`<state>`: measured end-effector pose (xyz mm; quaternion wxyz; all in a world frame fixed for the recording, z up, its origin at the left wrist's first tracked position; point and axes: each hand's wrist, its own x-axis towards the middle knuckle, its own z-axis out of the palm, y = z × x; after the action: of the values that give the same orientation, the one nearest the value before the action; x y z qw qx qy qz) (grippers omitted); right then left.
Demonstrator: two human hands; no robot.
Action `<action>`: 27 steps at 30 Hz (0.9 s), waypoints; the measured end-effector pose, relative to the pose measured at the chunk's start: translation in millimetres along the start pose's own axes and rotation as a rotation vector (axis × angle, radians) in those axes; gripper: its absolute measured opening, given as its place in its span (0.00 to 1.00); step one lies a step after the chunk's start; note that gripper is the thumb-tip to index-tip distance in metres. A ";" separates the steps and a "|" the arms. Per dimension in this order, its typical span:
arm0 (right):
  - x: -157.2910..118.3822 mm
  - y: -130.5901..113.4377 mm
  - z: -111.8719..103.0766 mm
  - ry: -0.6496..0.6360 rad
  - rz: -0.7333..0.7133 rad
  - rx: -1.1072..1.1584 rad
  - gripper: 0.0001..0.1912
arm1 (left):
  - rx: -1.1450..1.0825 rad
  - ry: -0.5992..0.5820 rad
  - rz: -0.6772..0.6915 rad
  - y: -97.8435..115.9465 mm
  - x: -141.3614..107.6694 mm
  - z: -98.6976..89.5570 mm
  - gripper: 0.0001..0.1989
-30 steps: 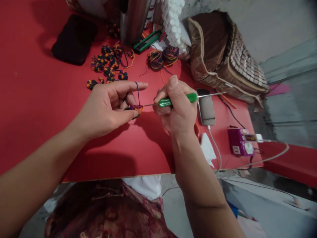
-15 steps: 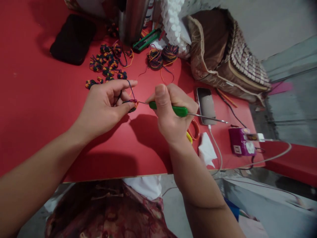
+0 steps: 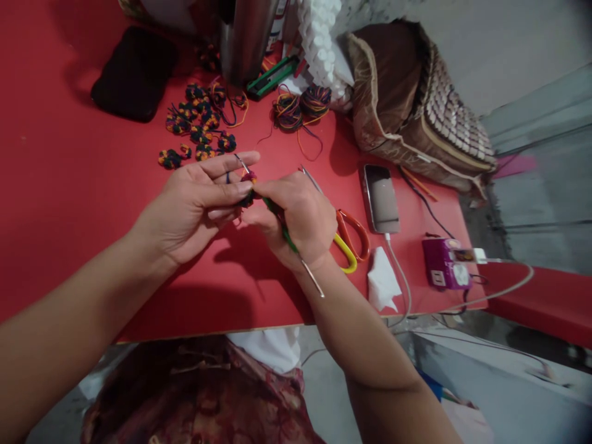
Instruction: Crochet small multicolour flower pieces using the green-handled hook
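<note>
Between the thumb and fingers of my left hand (image 3: 198,200) is a small crocheted piece (image 3: 248,190) in dark, orange and magenta yarn. Dark yarn loops around that hand's fingers, and its index finger is stretched out. My right hand (image 3: 296,216) is closed around a green-handled crochet hook (image 3: 289,239), its fingertips touching the crocheted piece. The hook's metal front end shows beyond the piece by the left index finger; its rear end sticks out below my right wrist. Several finished-looking crocheted pieces (image 3: 201,120) lie beyond my left hand, with yarn balls (image 3: 300,108) to their right.
Scissors (image 3: 349,243) with red and yellow handles lie right of my right hand. Farther right are a phone (image 3: 382,197) on a cable, a white tissue (image 3: 383,280) and a purple box (image 3: 446,262). A black pouch (image 3: 135,74), a metal bottle (image 3: 243,43) and a brown bag (image 3: 416,98) stand behind.
My right hand has moved left and turned, so the hook's rear end swings from pointing right to pointing down toward me. Its fingers now meet the piece, and more of the scissors shows.
</note>
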<state>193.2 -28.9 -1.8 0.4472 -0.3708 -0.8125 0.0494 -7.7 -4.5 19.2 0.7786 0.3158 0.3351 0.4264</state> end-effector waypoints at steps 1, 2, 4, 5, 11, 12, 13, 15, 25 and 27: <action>0.6 -1.5 1.3 0.051 -0.046 -0.087 0.08 | 0.008 0.017 0.053 -1.9 -1.2 2.5 0.18; 1.6 -3.1 3.2 0.113 -0.097 -0.177 0.08 | 0.030 0.039 0.116 -3.9 -2.3 5.3 0.18; 4.8 -5.8 7.8 0.219 -0.222 -0.320 0.11 | 0.065 0.088 0.264 -7.3 -4.4 10.7 0.17; 6.5 -7.0 9.9 0.252 -0.274 -0.374 0.13 | 0.088 0.107 0.315 -8.3 -5.2 12.8 0.17; 6.0 -12.8 11.4 0.209 -0.209 -0.419 0.17 | 0.266 0.101 0.448 -7.3 -5.8 10.1 0.20; 4.3 -13.8 10.7 0.197 -0.181 -0.393 0.17 | 0.293 0.093 0.462 -7.3 -5.0 7.9 0.21; 2.5 -14.8 10.1 0.201 -0.164 -0.360 0.17 | 0.318 0.088 0.473 -7.7 -3.9 5.6 0.21; -0.4 -17.1 9.4 0.224 -0.120 -0.290 0.17 | 0.367 0.089 0.493 -9.1 -1.1 1.5 0.21; 3.9 -25.3 -4.1 0.329 0.311 0.033 0.21 | 0.626 0.098 0.611 -8.3 -1.0 -1.6 0.20; 9.1 -23.8 -5.5 0.353 0.342 0.127 0.23 | 0.639 0.083 0.611 -6.9 -2.7 -1.8 0.20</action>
<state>181.2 -41.5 17.6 0.5894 -0.4769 -0.6427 0.1097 -7.1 -9.4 13.5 0.4660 0.6078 0.3724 0.5242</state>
